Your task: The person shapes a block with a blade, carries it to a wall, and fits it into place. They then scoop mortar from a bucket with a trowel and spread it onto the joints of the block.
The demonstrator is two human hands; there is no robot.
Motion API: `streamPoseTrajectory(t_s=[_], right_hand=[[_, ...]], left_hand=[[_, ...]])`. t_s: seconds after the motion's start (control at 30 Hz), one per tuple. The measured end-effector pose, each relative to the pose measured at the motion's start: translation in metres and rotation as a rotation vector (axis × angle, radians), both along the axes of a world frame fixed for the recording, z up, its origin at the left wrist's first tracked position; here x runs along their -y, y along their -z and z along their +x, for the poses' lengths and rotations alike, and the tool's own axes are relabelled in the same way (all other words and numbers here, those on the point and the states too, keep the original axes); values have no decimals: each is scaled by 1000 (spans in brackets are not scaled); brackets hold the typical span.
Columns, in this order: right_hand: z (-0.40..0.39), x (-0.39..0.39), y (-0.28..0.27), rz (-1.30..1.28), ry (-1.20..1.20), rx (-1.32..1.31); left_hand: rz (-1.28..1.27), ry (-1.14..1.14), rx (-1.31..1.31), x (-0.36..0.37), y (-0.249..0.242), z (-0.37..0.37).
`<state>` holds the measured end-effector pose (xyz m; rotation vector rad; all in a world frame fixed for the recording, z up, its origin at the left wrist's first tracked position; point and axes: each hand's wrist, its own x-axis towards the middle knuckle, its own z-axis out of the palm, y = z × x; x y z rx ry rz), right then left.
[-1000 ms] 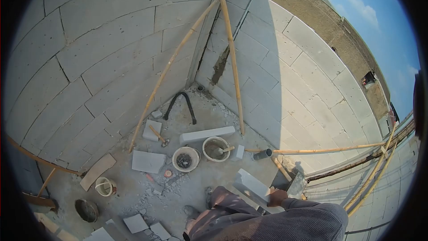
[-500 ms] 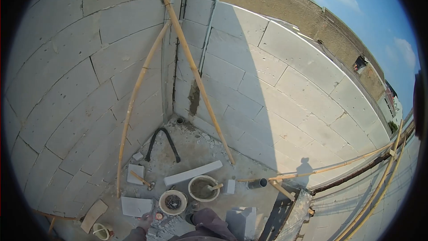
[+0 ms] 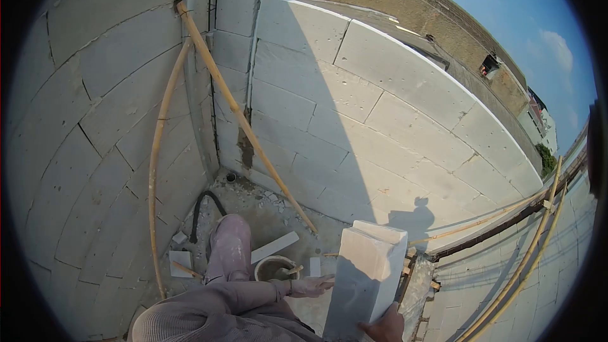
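Note:
A large pale aerated concrete block [image 3: 362, 278] is tilted up in front of me, its upper end in sunlight and its left face in shade. My right hand [image 3: 385, 325] grips its lower right edge, with the thumb pressed on the near face. My left hand [image 3: 310, 286] is dusty and reaches across from the left, fingers stretched out just short of the block's left side. Behind that hand stands a bucket of mortar [image 3: 273, 268] with a trowel [image 3: 292, 271] in it. The block's bottom end is cut off by the frame.
My bent knee [image 3: 229, 240] rises at the left. A long block strip [image 3: 275, 246] and a hammer [image 3: 187, 270] lie on the floor. A black hose [image 3: 198, 206] curves near the corner. Bamboo poles [image 3: 244, 120] lean against the block walls. Past the block, a board [image 3: 415, 288] borders a floor edge.
The block has come up off the floor, with my right hand now on it. My left hand has moved right from the floor by the buckets. The view has turned right.

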<state>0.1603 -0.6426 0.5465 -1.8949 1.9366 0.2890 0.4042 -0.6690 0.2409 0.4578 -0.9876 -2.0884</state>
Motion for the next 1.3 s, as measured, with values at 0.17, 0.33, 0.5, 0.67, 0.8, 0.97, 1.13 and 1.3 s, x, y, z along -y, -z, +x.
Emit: streamPoseTrajectory(t_s=[0.17,0.33,0.5,0.67,0.8,0.97,1.13,1.3], right_hand=[[28,37,-42,-259,-148,471],[143,96,-100,-519,-169,428],[303,186,-172,-660,-159,540],[424,266,-266,-795,-176,637],[442,331,-311,-871,-197,825],[468,390,-362,-877,-459,706],[482,420,-376,-690,-455,679],[463,408,-381,-856,-510,606]], left_hand=[[3,-5,-328,68,-69,3],[-14,-267,-434,138,-108,62],[-68,-320,-531,235,-231,212],[-61,-241,-559,317,-362,338],[-165,-333,-615,345,-416,377],[-28,-391,-687,346,-472,410],[-89,-449,-589,354,-478,441],[-461,-418,-321,369,-469,437]])
